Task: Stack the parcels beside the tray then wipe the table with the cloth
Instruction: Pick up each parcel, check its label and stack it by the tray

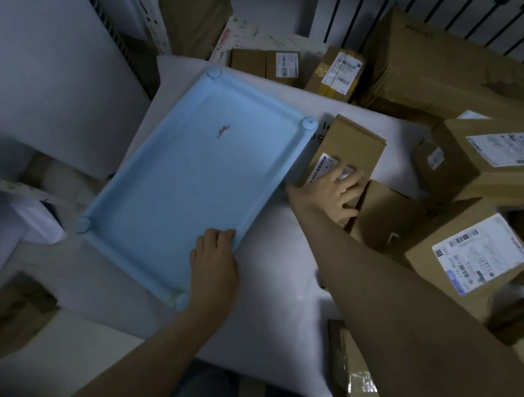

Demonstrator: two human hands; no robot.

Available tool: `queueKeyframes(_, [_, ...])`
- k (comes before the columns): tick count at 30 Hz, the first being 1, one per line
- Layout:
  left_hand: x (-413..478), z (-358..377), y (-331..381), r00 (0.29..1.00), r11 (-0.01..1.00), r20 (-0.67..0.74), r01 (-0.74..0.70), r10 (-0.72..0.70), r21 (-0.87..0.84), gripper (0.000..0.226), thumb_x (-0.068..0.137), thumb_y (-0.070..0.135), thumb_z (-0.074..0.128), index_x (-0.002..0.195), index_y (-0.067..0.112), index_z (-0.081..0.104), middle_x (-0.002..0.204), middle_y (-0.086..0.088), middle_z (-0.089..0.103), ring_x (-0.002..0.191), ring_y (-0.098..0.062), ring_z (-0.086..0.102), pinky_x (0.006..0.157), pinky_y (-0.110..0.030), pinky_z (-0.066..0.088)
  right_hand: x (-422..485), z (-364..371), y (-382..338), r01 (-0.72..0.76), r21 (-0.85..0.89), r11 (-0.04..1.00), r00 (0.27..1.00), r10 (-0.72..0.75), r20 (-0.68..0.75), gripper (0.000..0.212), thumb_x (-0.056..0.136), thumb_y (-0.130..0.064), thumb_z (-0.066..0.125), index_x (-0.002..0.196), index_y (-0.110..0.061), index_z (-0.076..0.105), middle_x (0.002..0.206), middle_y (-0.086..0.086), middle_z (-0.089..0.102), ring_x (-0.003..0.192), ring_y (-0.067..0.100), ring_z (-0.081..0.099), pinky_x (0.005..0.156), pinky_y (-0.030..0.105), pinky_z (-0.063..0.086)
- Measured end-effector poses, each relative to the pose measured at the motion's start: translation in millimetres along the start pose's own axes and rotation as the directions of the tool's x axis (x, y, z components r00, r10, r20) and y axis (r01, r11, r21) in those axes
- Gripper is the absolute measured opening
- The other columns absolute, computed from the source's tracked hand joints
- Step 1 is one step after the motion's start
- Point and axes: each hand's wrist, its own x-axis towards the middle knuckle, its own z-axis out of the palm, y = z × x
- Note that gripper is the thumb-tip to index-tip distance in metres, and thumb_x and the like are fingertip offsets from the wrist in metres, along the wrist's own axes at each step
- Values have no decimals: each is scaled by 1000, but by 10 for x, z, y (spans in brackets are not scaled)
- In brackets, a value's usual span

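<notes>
A light-blue tray (pixel 175 172) lies on the white table (pixel 280 262), with a small brown scrap in its middle. My left hand (pixel 215 263) grips the tray's near right rim, fingers curled over the edge. Right of the tray lies a flat brown parcel (pixel 353 139) with a white label. My right hand (pixel 330 191) rests on that parcel's near end, fingers spread over the label and touching a second brown parcel (pixel 385 214) beside it. No cloth is in view.
Several labelled cardboard parcels crowd the right side (pixel 483 159) (pixel 475 256). Two more (pixel 265 62) (pixel 336 72) and a big box (pixel 447 62) stand at the back. A brown box (pixel 10 313) sits low at the left.
</notes>
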Motion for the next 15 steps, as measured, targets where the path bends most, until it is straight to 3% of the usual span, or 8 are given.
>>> queueKeyframes(3, [3, 10, -78, 1000, 999, 9, 22, -22, -39, 51, 60, -21, 65, 108, -3, 66, 93, -23, 59, 78, -41, 58, 66, -48, 48, 3, 8, 74, 51, 8, 999, 998, -51, -37, 114, 70, -60, 76, 156, -22, 11, 163, 10, 7, 147, 36, 11, 105, 65, 29])
queueKeyframes(6, [25, 18, -207, 1000, 996, 17, 7, -5, -90, 55, 62, -19, 52, 113, -5, 67, 92, -22, 58, 77, -42, 55, 66, -49, 48, -63, -147, 190, 88, 141, 986, 989, -70, -127, 101, 72, -57, 70, 152, -19, 22, 159, 12, 17, 141, 36, 22, 104, 60, 31])
queueKeyframes(10, [82, 32, -270, 999, 986, 22, -32, 37, -163, 62, 60, -23, 50, 116, -4, 67, 95, -21, 57, 79, -42, 53, 69, -48, 47, -315, -444, 483, 159, 339, 927, 975, -93, -204, 95, 67, -55, 60, 150, -19, 31, 159, 6, 20, 141, 32, 21, 107, 58, 29])
queueKeyframes(15, [21, 12, -317, 987, 979, 59, -141, 151, -145, 59, 64, -11, 46, 116, 4, 70, 98, -15, 61, 81, -37, 54, 69, -44, 48, -572, -742, 872, 339, 392, 855, 931, -245, -270, 89, 67, -51, 62, 147, -21, 37, 156, 7, 23, 138, 32, 24, 106, 61, 33])
